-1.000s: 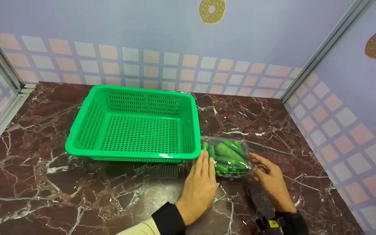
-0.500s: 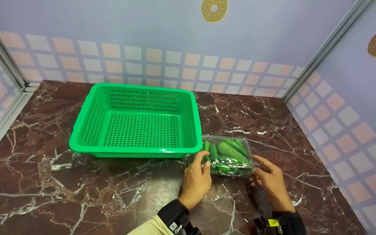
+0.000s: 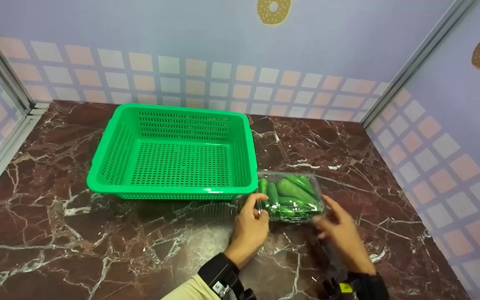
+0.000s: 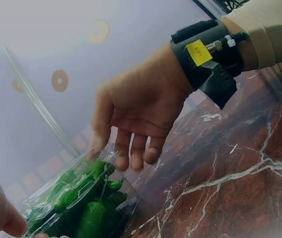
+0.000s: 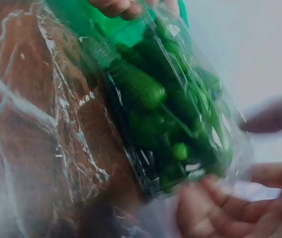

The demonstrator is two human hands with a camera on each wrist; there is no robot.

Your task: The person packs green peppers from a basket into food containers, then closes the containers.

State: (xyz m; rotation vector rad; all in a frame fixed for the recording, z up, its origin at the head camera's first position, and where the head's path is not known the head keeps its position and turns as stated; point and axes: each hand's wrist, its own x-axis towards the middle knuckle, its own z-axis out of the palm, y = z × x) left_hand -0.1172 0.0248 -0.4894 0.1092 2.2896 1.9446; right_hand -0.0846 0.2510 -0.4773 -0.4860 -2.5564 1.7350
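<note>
Peppers (image 3: pixel 290 196) in thin, crackly, slippery wrap: left hand (image 3: pixel 250 225) pinches nine o'clock edge, right hand (image 3: pixel 342 233) relaxed at four; grip both ends.

Left hand re-gripped on pepper pack
Left hand (image 3: pixel 250 227) went from lying flat beside the clear pack of green peppers (image 3: pixel 291 196) to curling fingers on its near-left corner; right hand (image 3: pixel 342 233) shifted slightly.
</note>
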